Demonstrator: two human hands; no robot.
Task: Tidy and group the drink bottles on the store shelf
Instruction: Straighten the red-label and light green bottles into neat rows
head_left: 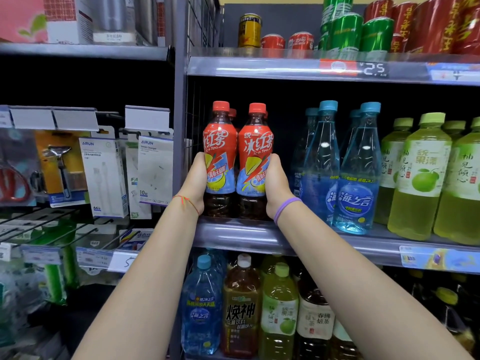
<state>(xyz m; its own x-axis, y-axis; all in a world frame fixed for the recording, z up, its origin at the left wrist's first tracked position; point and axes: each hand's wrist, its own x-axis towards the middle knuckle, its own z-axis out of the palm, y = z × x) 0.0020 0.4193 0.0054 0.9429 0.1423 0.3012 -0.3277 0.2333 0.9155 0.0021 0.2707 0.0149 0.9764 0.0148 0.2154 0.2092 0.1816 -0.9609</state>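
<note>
Middle shelf (pixel 233 236): it carries all the groups; its front lip is the line for the bottles.
Green bottles (pixel 420 178): they stand at the right end, well apart from the hands.
Blue bottles (pixel 359 172): they stand just beside the right hand, so a gap should remain there.
Ice tea bottles (pixel 237 157): two stand upright at the left end, touching, labels forward.
Left hand (pixel 196 181): it wraps the left bottle.
Right hand (pixel 275 183): it wraps the right bottle.
Advice: probably press both together evenly, bases flat, and keep the labels forward.
</note>
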